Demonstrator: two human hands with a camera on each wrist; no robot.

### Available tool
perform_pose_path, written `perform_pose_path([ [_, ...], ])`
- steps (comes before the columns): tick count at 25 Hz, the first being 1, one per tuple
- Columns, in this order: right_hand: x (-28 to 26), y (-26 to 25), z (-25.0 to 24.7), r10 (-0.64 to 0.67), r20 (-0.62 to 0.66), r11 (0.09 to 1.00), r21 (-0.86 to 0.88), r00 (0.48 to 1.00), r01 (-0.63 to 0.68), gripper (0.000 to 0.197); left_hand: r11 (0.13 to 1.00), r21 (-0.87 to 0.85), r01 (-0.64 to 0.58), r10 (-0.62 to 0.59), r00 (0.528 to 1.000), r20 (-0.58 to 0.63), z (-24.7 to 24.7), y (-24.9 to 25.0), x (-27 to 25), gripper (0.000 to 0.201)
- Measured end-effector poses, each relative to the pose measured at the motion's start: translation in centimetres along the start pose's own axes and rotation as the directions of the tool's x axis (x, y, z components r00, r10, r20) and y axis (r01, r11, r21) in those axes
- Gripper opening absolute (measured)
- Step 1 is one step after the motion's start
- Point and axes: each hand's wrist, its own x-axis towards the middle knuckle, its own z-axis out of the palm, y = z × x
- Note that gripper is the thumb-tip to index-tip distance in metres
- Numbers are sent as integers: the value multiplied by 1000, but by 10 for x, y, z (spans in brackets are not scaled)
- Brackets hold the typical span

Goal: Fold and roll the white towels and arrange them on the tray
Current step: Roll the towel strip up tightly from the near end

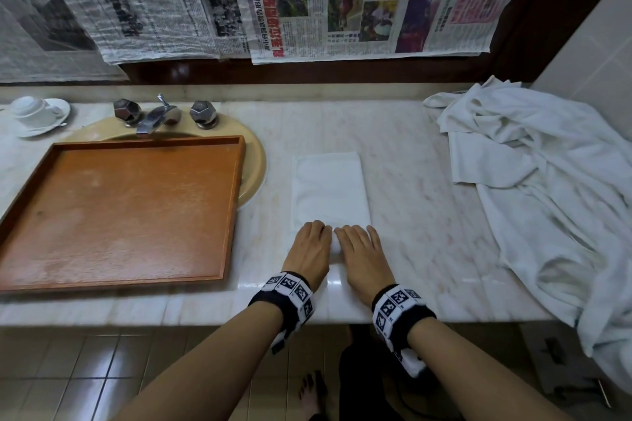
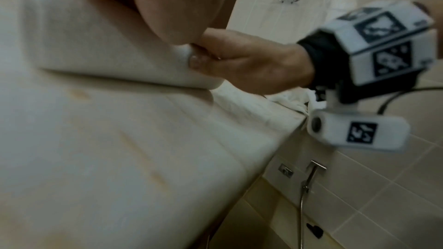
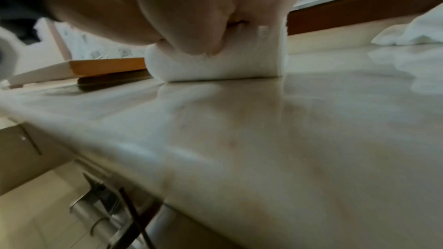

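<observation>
A folded white towel (image 1: pixel 330 191) lies as a long strip on the marble counter (image 1: pixel 420 202), right of the empty orange wooden tray (image 1: pixel 119 212). Its near end is rolled up. My left hand (image 1: pixel 313 243) and right hand (image 1: pixel 359 246) sit side by side on that roll, fingers curled over it. In the left wrist view the right hand (image 2: pixel 239 63) grips the roll (image 2: pixel 107 44) with its thumb tucked against the end. The right wrist view shows the roll (image 3: pixel 215 65) pressed to the counter under the right hand (image 3: pixel 191 16), with the tray (image 3: pixel 107 65) behind.
A crumpled pile of white towels (image 1: pixel 547 181) covers the counter's right end and hangs over the front edge. The tray rests over a beige sink (image 1: pixel 256 164) with a chrome faucet (image 1: pixel 155 118). A cup on a saucer (image 1: pixel 34 113) stands at the back left.
</observation>
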Motion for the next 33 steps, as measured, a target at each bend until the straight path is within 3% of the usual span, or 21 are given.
perform_pose_path([
  [2,6,3,-6,-19,43,1000,20,999,18,54,1000,-7,3,-4,999,-41,5,1,-13,53],
  [4,8,7,-8,-32,35,998,47,999,31,48,1000,-4,-19,18,998,-55,10,3,-26,58],
  [8,3,5,-7,-4,-8,998,63,1000,5,46,1000,-4,-11,11,999,36,15,4,-31,56],
  [12,-10,-7,10,4,13,997,-79,1000,-3,63,994,91,53,-63,992,110,1,3,-4,49],
  [15,-1,-5,9,31,-10,998,-63,999,-32,56,984,146,106,-130,978,164,-3,11,11,48],
  [17,9,-1,-1,33,8,999,-6,999,-33,50,981,140,137,-153,982,112,-5,18,5,53],
  [19,17,5,-9,10,46,1000,4,999,-10,39,994,76,77,-77,997,-12,7,21,-14,59],
  [21,22,10,-14,-2,63,1000,4,998,2,29,1000,7,21,-21,999,-41,17,18,-29,63],
  [25,24,13,-9,-5,80,999,43,997,1,35,998,-65,-13,9,998,-59,19,8,-18,60],
  [30,2,14,8,9,-48,999,-52,999,-12,53,999,-34,38,-37,999,17,6,5,5,57],
  [33,6,19,2,3,-23,1000,16,1000,-3,56,997,12,71,-72,993,91,-3,11,20,51],
])
